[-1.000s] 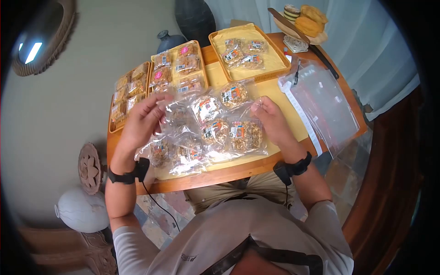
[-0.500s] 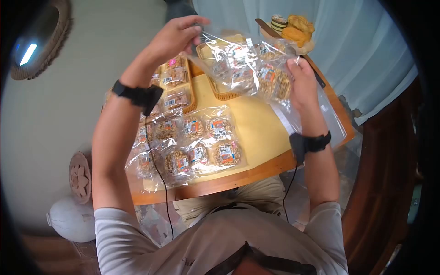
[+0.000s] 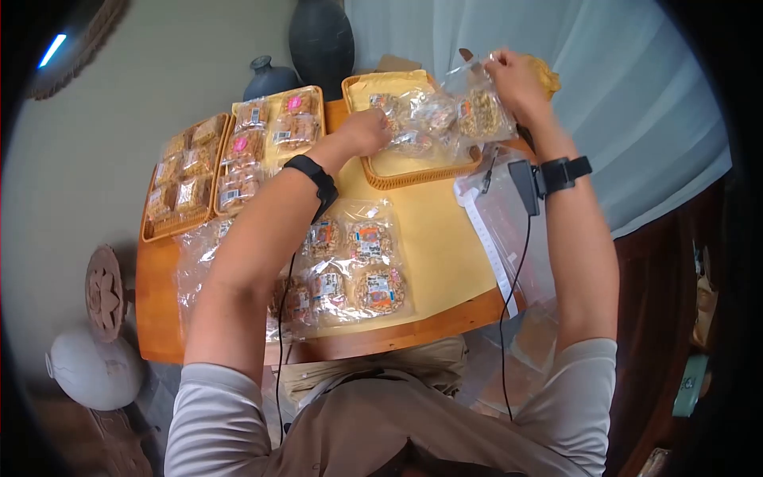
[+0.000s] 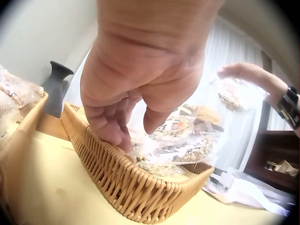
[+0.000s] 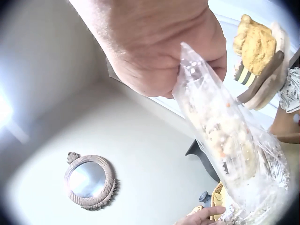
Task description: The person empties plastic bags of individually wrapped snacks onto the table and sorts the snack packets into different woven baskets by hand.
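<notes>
- The right hand (image 3: 517,79) has a closed grip, thumb and fingers pinching the upper corner of clear nut-cluster packets (image 3: 482,114), which hang over the right part of the far basket (image 3: 421,178).
- The left hand (image 3: 367,131) is at that basket's left rim, fingers bent down beside the wicker, thumb apart from them; whether its grip has hold of the plastic, I cannot tell.
- Part of the packets lies low within the basket, above its yellow lining; the end by the right hand is raised beyond the right rim.
- The middle basket (image 3: 323,119) stands to the left of the far basket, with the left basket (image 3: 171,232) close against it; both carry wrapped snacks.
- Nearer the person, flat nut-cluster packs (image 3: 377,286) lie near the front edge of the tabletop (image 3: 381,336), partly hidden by the left forearm.
- Yellow paper (image 3: 441,230) shows as a broad strip between these packs and a white ruler (image 3: 486,238).
- Clear plastic bags (image 3: 524,254) lie along the right edge, beside the ruler.
- The wood is orange-brown, showing as a band along the front and left edges.
- Behind stand a tall dark vase (image 3: 322,48) and a smaller blue-grey jug (image 3: 270,79); a pale curtain (image 3: 636,95) hangs to the right.
- A round framed mirror (image 5: 88,180) is on the wall.
</notes>
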The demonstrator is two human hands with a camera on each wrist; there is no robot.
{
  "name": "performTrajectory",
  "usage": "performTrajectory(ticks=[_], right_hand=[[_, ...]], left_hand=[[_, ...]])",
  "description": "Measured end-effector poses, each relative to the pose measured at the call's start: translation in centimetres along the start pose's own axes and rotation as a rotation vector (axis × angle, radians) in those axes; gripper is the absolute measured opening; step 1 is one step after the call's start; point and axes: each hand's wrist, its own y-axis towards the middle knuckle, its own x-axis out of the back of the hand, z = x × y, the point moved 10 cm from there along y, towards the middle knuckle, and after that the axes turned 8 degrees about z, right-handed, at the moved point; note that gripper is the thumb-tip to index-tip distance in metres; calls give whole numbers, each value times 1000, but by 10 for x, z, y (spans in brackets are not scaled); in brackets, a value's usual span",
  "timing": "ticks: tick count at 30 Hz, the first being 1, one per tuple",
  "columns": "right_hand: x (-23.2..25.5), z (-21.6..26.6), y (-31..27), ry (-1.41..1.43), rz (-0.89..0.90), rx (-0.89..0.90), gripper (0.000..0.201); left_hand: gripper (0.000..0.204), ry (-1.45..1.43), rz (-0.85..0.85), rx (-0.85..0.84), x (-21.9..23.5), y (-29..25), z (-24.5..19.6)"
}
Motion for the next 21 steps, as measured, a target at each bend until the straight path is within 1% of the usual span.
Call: performTrajectory(ticks=[1, 2, 3, 4, 6, 7, 8, 9, 11, 12, 13, 14, 15, 16, 17, 18, 19, 21], right_hand=[[1, 1, 9, 0, 7, -3, 24], [2, 8, 19, -53, 8, 67, 24], [2, 17, 26, -107, 10, 140, 23], [3, 24, 30, -105, 15, 142, 23], [-9, 45, 35, -219, 148, 206, 22], [-11, 51, 36, -223, 150, 207, 22], [-12, 61, 35, -326, 133, 238, 22], [-12, 69, 33, -428, 116, 269, 22], [-12, 59, 55, -397, 147, 258, 22], [-16, 50, 64, -362, 176, 246, 23], [-17, 56, 57, -362, 186, 240, 23], [-13, 68, 51, -327, 193, 175, 17], [-10, 73, 47, -292, 195, 112, 12], [-10, 72, 47, -291, 195, 111, 12], [-4, 77, 48, -240, 136, 165, 16], [2, 83, 49, -190, 80, 221, 20], [5, 86, 49, -189, 83, 227, 20], [18, 104, 42, -144, 71, 317, 26]], left_hand=[[41, 83, 3, -21, 2, -7, -10], [43, 168, 6, -41, 3, -11, -16], [43, 164, 7, -35, 4, -14, -19], [43, 192, 8, -56, 4, -15, -22], [43, 218, 8, -80, 4, -18, -25], [42, 279, -14, -119, 4, -20, -29], [41, 340, -39, -162, 4, -21, -34], [41, 337, -43, -166, 6, -19, -36], [40, 351, 101, -147, -3, -23, -40], [40, 345, 107, -144, -1, -27, -44], [41, 236, 142, -145, 1, -33, -51], [42, 128, 172, -145, 1, -37, -54], [42, 126, 173, -143, 1, -39, -56], [42, 194, 167, -148, 1, -40, -59], [41, 264, 157, -155, 3, -41, -62], [41, 264, 151, -154, 3, -42, -63], [40, 306, 135, -147, 1, -41, -60], [38, 340, 126, -131, -9, -39, -46]])
